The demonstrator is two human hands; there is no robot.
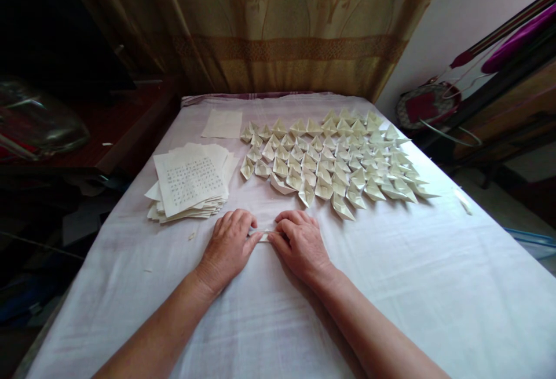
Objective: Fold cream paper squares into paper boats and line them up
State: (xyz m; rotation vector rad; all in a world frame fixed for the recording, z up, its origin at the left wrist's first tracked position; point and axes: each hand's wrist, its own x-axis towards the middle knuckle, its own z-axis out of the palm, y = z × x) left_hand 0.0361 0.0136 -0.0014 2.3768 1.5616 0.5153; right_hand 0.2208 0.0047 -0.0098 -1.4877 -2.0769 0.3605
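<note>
Between my hands, low over the cloth-covered table, is a small folded strip of paper (264, 236). My left hand (231, 241) pinches its left end between thumb and curled fingers. At the other end my right hand (300, 241) grips it the same way, and most of the strip is hidden under the fingers. Beyond my right hand stand many folded paper boats (324, 188) in rough rows. A stack of paper squares (186, 179), the top one covered in handwriting, lies beyond my left hand. One single sheet (222, 124) rests apart at the back.
A white cloth (243, 321) covers the table. Small paper scraps (191, 236) lie left of my hands, and a pale strip (464, 201) is near the right edge. A gold curtain (282, 25) hangs behind. Dark furniture (165, 106) stands on the left, a bag (428, 105) on the right.
</note>
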